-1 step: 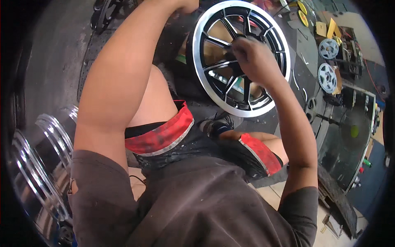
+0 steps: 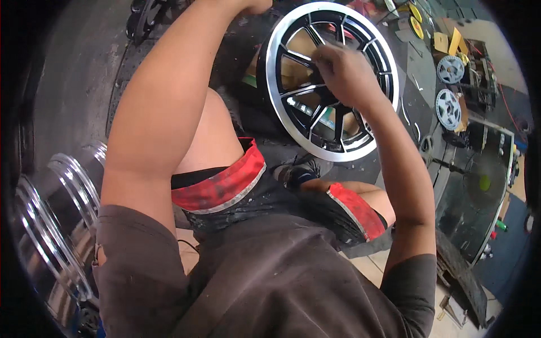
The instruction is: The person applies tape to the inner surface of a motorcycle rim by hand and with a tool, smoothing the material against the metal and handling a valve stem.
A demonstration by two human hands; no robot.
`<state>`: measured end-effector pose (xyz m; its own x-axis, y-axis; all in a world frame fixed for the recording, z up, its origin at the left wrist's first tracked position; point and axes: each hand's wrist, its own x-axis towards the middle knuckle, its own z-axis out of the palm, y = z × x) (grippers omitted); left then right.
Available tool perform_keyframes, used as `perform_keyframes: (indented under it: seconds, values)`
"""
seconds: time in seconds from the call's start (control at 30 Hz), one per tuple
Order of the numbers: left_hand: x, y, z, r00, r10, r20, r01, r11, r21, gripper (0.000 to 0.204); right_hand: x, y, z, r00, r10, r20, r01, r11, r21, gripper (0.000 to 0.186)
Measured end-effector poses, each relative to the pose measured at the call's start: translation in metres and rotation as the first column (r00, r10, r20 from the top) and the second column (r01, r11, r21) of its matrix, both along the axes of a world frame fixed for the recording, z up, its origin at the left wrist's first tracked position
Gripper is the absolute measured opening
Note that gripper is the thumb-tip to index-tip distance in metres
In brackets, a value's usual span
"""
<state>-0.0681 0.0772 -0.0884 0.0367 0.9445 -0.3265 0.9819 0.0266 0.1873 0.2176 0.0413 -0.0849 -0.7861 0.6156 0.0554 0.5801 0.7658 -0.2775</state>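
Note:
A black alloy wheel with a polished silver rim (image 2: 274, 79) stands tilted in front of me. My right hand (image 2: 344, 73) is over its upper left spokes near the hub, fingers curled in a pinch; whatever they hold is hidden. My left hand (image 2: 253, 7) reaches to the top of the view, left of the wheel, with its fingers mostly out of sight. My legs, in black shorts with red bands (image 2: 217, 188), are bent below the wheel, and a shoe (image 2: 290, 173) shows beneath it.
Several chrome rims (image 2: 70, 191) line the lower left. Dark wheel parts (image 2: 141, 19) lie at the upper left. At the right are two grey spoked discs (image 2: 448, 107), cardboard pieces (image 2: 457, 40), a dirty glass-topped surface (image 2: 468, 197), a bottle (image 2: 501, 225) and a metal clamp (image 2: 451, 312).
My right hand has shifted slightly up and left across the spokes, and the wheel sits a touch lower and further right in view. My left arm is almost unchanged.

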Motion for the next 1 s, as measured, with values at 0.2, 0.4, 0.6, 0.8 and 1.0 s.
perform_keyframes:
  seconds: [0.2,0.4,0.6,0.8,1.0]
  values:
    - [-0.014,0.003,-0.017,0.962,0.198,0.187,-0.242,0.935,0.258,0.034,-0.079,0.068,-0.029,0.982,0.009,0.188,-0.062,0.958,0.279,0.031]
    - [-0.008,-0.018,0.018,0.925,0.203,0.321,-0.248,0.963,0.107,0.040,-0.119,0.124,-0.021,0.766,-0.264,0.586,0.041,0.930,0.365,0.024]
    - [-0.006,-0.015,0.016,0.924,0.208,0.320,-0.256,0.960,0.115,0.041,-0.133,0.097,-0.015,0.691,-0.232,0.684,0.055,0.961,0.270,0.026]
    - [-0.015,0.000,-0.007,0.954,0.080,0.288,-0.157,0.955,0.253,0.046,-0.125,0.006,-0.005,0.773,0.185,0.606,-0.330,0.934,0.136,0.017]
    - [-0.018,0.005,-0.012,0.960,0.063,0.274,-0.135,0.958,0.252,0.047,-0.087,-0.065,-0.011,0.637,0.372,0.676,-0.566,0.820,0.082,0.015]
